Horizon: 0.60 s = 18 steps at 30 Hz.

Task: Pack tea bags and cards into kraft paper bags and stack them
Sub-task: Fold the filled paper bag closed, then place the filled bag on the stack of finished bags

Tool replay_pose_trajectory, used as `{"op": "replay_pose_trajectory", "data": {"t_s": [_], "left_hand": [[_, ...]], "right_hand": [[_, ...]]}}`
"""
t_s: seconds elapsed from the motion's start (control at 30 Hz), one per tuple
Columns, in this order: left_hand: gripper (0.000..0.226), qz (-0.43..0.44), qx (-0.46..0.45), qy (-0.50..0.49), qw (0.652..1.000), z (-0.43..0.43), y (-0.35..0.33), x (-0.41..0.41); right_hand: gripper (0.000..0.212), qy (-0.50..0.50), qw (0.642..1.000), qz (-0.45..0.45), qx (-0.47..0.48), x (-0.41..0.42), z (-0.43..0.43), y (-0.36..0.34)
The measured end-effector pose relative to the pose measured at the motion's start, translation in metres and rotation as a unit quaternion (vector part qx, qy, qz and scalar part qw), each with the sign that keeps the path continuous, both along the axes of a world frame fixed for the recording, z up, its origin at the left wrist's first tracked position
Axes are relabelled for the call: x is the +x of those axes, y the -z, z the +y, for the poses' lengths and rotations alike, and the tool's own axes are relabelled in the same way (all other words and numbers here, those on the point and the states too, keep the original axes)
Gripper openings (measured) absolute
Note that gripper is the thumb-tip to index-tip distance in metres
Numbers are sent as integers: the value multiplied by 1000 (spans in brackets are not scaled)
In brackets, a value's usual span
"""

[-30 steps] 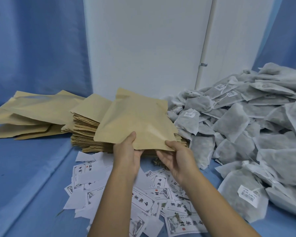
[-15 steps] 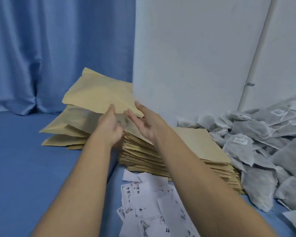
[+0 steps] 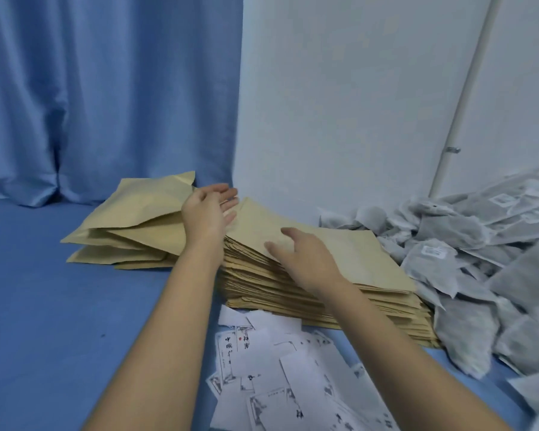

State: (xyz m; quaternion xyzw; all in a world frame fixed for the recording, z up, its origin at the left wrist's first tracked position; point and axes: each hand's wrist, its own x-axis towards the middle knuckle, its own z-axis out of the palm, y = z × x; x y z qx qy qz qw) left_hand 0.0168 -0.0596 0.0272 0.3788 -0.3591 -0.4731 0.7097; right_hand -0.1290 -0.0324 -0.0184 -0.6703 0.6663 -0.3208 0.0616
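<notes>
A loose heap of filled kraft paper bags [image 3: 131,219] lies at the back left on the blue cloth. My left hand [image 3: 207,213] hovers at its right edge, fingers straight, holding nothing. A thick flat stack of empty kraft bags [image 3: 364,259] sits in the middle. My right hand [image 3: 305,259] is spread just above that stack's top bag, fingers relaxed. White printed cards [image 3: 280,377] lie scattered in front. Grey mesh tea bags [image 3: 479,259] are piled at the right.
A blue curtain [image 3: 106,88] hangs behind at the left and a white wall panel [image 3: 339,104] stands behind the stacks. A white pipe [image 3: 461,107] runs up the wall. Bare blue cloth [image 3: 59,321] covers the left foreground.
Both hands carried a kraft bag left to the heap and let go of it. My right hand has come back over the flat stack; the camera has turned left.
</notes>
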Motion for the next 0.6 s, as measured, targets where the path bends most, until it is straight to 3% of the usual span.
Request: {"op": "replay_pose_trajectory", "data": {"t_s": [0.1,0.27,0.33,0.43,0.47,0.6], "left_hand": [[26,12,14,-68,998,25,4,-24],[14,-12,75,-259,963,56,34,-47],[14,-9,103,-211,972,56,41,-48],[19,25,162,33,986,58,42,-50],[22,14,165,74,983,59,42,-50],[21,-62,128,57,988,62,44,-52]], "right_hand": [[60,-18,989,133,68,-19,20,17],[42,-31,979,195,-51,-40,52,37],[40,-30,981,166,-94,-45,61,42],[36,-39,986,101,-129,-49,70,48],[35,-47,985,91,-136,-49,72,51],[38,-59,985,63,-149,-48,72,63]]}}
